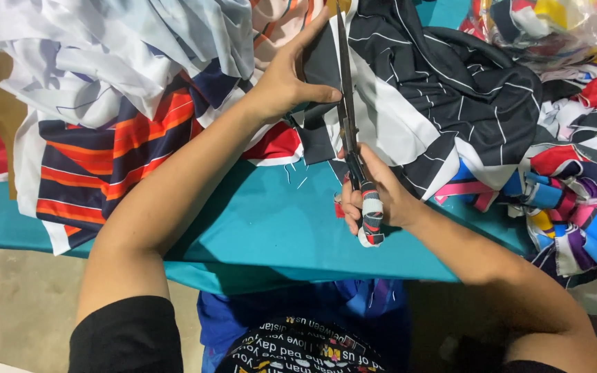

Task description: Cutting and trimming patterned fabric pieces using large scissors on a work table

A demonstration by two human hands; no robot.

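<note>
The right hand [381, 197] grips the scissors [350, 131] by their cloth-wrapped handles, blades pointing away up the black striped cloth [450, 83]. The left hand [288, 79], just left of the scissors, pinches the cloth's edge between thumb and fingers, likely to keep it taut beside the blades. All this lies on a teal table [264, 221]. How far the blades part is hard to tell. Heaps of cloth left and right of the scissors run past the frame.
</note>
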